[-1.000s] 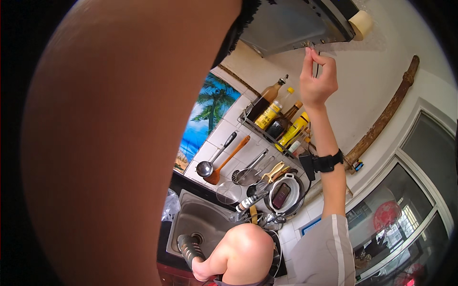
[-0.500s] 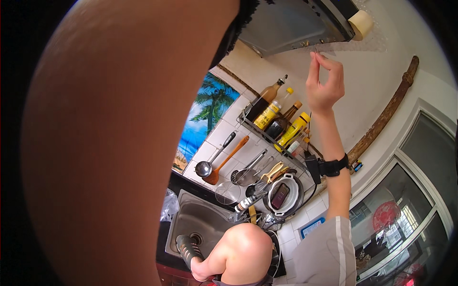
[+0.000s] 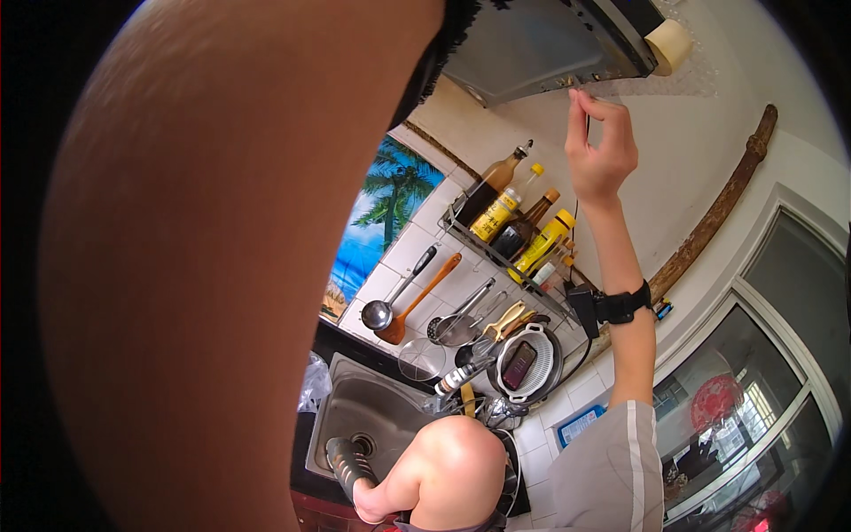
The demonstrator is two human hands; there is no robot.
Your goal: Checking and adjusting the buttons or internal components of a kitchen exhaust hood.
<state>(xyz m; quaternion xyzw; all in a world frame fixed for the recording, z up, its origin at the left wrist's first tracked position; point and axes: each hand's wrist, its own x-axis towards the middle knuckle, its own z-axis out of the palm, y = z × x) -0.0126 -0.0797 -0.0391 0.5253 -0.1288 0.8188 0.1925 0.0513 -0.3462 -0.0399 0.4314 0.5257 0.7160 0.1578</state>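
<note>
Notably, the left side is mostly blocked by bare skin, evidently the person's left arm, so near the lens that it shows as one broad, faintly grained column; a ragged-edged black band crosses its top, and the left hand is cut off from view, so I cannot tell its state. The right hand is raised, thumb and forefinger pinched together at the tips, by the lower edge of a smooth grey hood that the upper border crops. Along that edge hangs clear, bubbled film, almost lost against the pale wall; whether a sliver of it sits between the fingertips is too fine to make out. A matte cream cylinder sticks out at the hood's corner. A black strap with a boxy module circles the right wrist. Beyond, glass and plastic bottles overlap in a metal rack, and a knobbly wooden pole slants across the wall. Below, a bent knee covers part of the rounded steel sink, where a foot in a striped slipper partly hides the drain. Crinkled plastic peeks past the arm.
</note>
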